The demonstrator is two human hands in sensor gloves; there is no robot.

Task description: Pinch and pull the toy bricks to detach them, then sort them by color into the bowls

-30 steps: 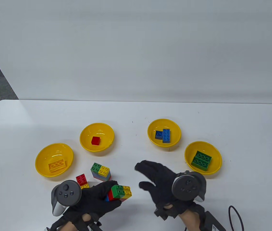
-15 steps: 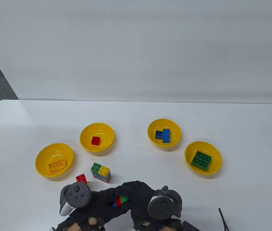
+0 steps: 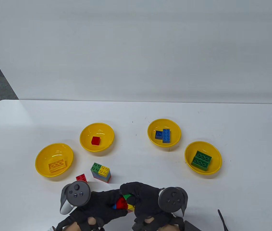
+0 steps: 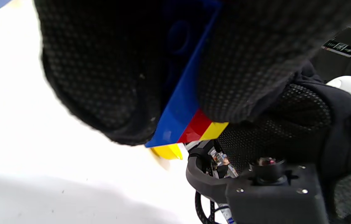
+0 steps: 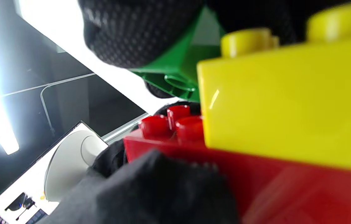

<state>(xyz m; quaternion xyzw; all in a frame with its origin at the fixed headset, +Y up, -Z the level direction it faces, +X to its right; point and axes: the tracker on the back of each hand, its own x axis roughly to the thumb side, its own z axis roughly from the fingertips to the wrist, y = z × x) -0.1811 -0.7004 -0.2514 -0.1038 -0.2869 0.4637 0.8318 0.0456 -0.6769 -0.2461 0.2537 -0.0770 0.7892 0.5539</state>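
Near the table's front edge my left hand grips a small brick stack of blue, red and yellow layers. The left wrist view shows its blue side between my fingers. My right hand pinches the green brick on top. In the right wrist view the green brick is tilted up off the red studs, beside the yellow brick. Four yellow bowls stand beyond: one with a yellow brick, one with a red brick, one with blue bricks, one with green bricks.
A second stack with a green and a yellow brick on top stands just beyond my hands. A red brick sits left of it, partly behind my left tracker. A black cable lies at the front right.
My right hand came in from the right and closed on the top of the stack in my left hand. The green brick now tilts up from the red layer.
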